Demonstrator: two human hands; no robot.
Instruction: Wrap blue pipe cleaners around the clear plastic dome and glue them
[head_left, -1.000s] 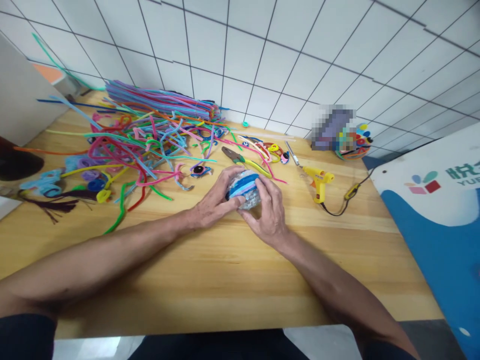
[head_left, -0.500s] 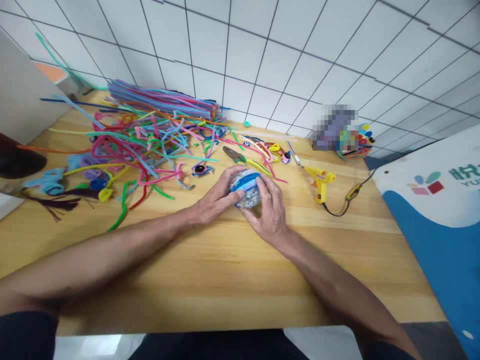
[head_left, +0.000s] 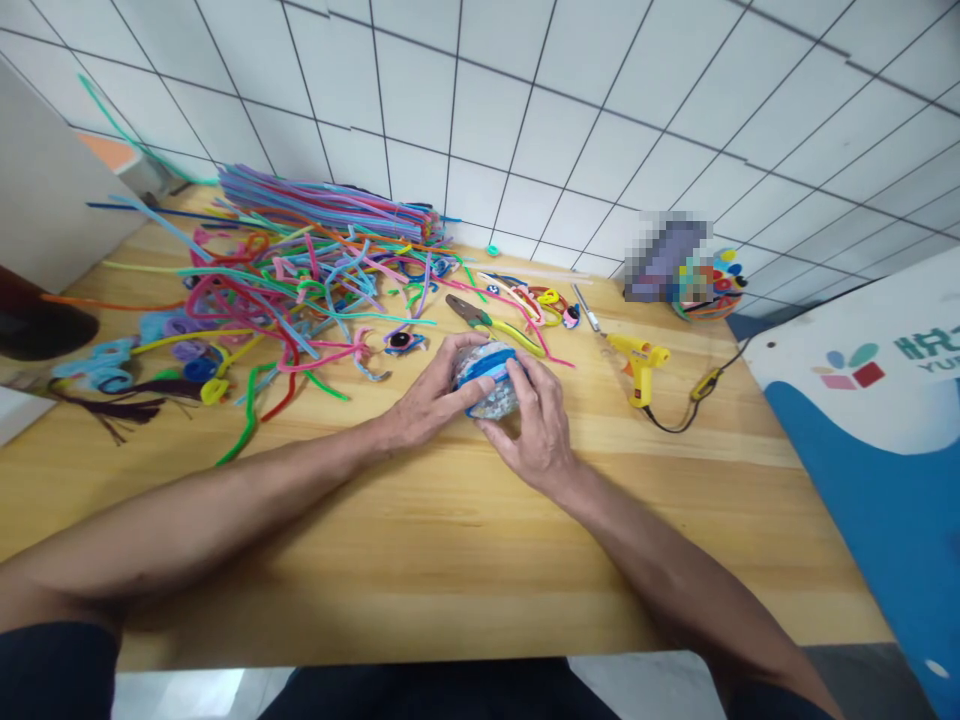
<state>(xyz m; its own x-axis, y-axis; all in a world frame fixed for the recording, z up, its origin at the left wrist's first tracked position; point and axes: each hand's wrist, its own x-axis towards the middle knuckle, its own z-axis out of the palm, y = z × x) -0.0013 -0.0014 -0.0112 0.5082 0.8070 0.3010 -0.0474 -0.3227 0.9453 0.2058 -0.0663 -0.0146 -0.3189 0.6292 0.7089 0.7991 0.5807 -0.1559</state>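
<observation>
Between my two hands is a round ball (head_left: 498, 402), speckled grey-white, with blue and light-coloured bands around it. My left hand (head_left: 429, 402) grips its left side, the thumb lying across the bands. From the right, my right hand (head_left: 541, 425) closes on it, fingertips on the upper right side and thumb underneath. Parts of the ball are hidden by the fingers. Just beyond it lie pliers (head_left: 495, 325) with yellow-green handles. A small blue-and-pink piece with a black round eye (head_left: 401, 342) rests left of the pliers.
A tangle of coloured pipe cleaners (head_left: 285, 290) spreads over the left, with a thick bundle (head_left: 330, 205) behind it along the tiled wall (head_left: 495, 120). At right sits a yellow glue gun (head_left: 641, 365) with its cord, near a white pen-like tool (head_left: 586, 306). A dark cylinder (head_left: 45, 315) stands at far left.
Both hands stay around the ball, which has turned very slightly under the fingers. The rest of the table has not changed, apart from a small shift of the view.
</observation>
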